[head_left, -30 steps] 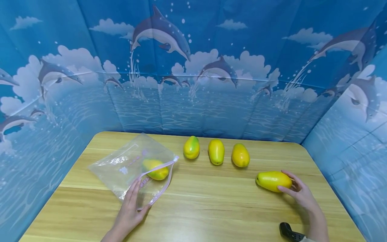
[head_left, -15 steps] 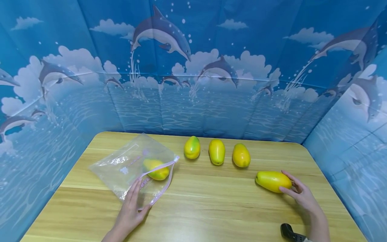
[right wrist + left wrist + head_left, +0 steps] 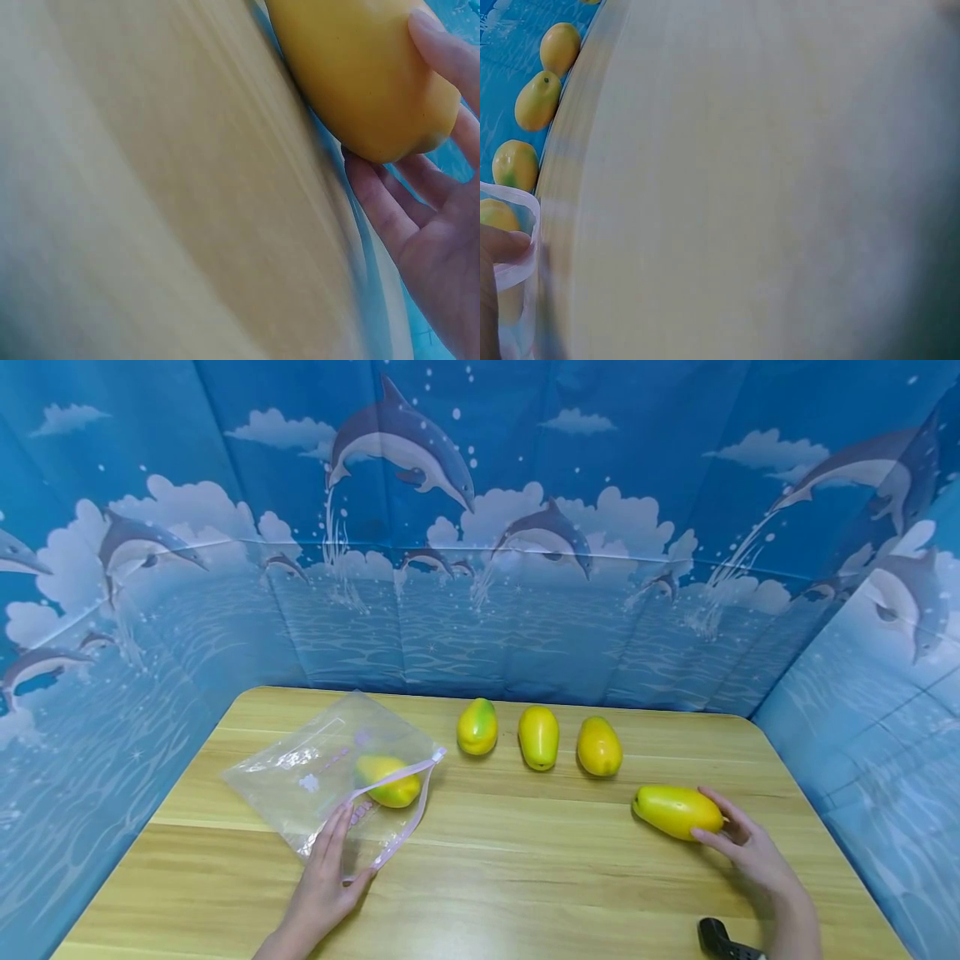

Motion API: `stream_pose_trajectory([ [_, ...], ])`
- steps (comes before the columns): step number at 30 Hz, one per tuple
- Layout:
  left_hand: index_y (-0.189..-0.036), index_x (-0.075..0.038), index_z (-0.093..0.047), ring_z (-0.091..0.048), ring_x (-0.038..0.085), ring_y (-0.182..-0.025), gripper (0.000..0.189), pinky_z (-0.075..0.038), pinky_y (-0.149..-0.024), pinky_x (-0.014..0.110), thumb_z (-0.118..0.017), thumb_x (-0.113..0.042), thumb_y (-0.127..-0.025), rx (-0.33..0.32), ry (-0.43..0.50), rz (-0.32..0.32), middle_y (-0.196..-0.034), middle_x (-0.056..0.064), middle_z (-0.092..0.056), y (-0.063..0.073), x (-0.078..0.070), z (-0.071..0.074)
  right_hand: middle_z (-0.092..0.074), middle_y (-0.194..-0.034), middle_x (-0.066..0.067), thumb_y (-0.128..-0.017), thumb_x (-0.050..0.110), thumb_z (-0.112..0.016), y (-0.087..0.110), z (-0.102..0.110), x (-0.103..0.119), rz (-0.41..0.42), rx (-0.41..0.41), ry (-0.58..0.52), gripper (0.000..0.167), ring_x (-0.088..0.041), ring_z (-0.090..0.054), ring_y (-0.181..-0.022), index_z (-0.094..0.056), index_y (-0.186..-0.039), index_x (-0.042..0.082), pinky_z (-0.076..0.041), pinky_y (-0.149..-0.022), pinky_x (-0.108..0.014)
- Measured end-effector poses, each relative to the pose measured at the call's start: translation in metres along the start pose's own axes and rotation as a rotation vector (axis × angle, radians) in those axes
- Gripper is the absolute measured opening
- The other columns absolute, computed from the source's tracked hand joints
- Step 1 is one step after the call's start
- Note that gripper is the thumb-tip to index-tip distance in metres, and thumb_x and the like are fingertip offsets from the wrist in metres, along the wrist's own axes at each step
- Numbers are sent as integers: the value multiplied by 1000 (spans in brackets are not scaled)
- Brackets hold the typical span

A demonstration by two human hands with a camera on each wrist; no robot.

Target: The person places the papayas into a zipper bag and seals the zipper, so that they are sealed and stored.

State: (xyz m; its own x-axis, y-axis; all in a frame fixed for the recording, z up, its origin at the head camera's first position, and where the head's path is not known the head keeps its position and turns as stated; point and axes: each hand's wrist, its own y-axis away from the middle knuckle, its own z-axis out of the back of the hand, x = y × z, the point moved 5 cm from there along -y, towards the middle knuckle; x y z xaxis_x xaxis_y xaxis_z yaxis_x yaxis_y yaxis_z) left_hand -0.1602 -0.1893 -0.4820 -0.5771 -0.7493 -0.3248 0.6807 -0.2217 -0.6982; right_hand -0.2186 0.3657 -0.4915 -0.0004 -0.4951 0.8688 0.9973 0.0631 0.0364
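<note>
My left hand [image 3: 324,868] lies on the mouth of a clear zip bag [image 3: 288,768], fingers fairly straight on its upper side and thumb on the lilac zip edge [image 3: 405,831]. One yellow-green papaya [image 3: 397,789] lies inside the bag, near its gaping mouth. In the left wrist view, my thumb [image 3: 508,244] presses against the pale strip. On the right, my right hand [image 3: 750,843] grips the blunt end of another papaya [image 3: 671,810], which lies sideways on the table. The right wrist view shows my thumb [image 3: 446,49] on that papaya's side, with other fingers partly hidden behind it.
Three more papayas stand in a row along the back of the wooden table [image 3: 525,877]: left [image 3: 477,727], middle [image 3: 538,737] and right [image 3: 599,747]. A dolphin-print curtain [image 3: 480,610] encloses the back and sides. Beside my right wrist is a black device [image 3: 723,939].
The papaya in my right hand has shifted very slightly to the left. My left hand, the bag and the other papayas stay in place.
</note>
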Motion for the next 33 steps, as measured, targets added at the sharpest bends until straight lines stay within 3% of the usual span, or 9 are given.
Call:
stream_pose_trajectory([
  [5, -137, 9, -28, -14, 7, -135, 101, -12, -113, 18, -80, -11, -52, -9, -7, -11, -139, 24, -32, 0, -1, 0, -36, -122, 25, -90, 22, -58, 0, -2, 2, 7, -41, -35, 62, 7, -46, -96, -28, -143, 9, -44, -75, -8],
  [11, -137, 9, -28, -15, 7, -135, 102, -12, -113, 17, -80, -10, -52, -7, -3, -11, -139, 25, -33, 0, 0, 0, -41, -113, 29, -87, 20, -62, -2, -5, 7, 40, -84, 19, 60, 8, -49, -93, -35, -138, 5, -45, -72, -10],
  [21, -137, 9, -28, -15, 8, -135, 102, -12, -113, 18, -80, -9, -52, -3, -1, -16, -138, 25, -33, 0, 0, 0, -45, -116, 23, -85, 7, -63, -1, -24, 32, 159, -129, -65, 56, 7, -48, -96, -38, -134, 1, -44, -74, -6],
  [33, -137, 10, -29, -15, 8, -135, 102, -12, -113, 18, -80, -10, -51, -7, -9, -20, -138, 25, -33, -1, 1, 0, -46, -122, 12, -82, 5, -66, -9, -64, 63, 186, -138, -199, 58, 0, -48, -101, -38, -133, -1, -46, -81, -7],
])
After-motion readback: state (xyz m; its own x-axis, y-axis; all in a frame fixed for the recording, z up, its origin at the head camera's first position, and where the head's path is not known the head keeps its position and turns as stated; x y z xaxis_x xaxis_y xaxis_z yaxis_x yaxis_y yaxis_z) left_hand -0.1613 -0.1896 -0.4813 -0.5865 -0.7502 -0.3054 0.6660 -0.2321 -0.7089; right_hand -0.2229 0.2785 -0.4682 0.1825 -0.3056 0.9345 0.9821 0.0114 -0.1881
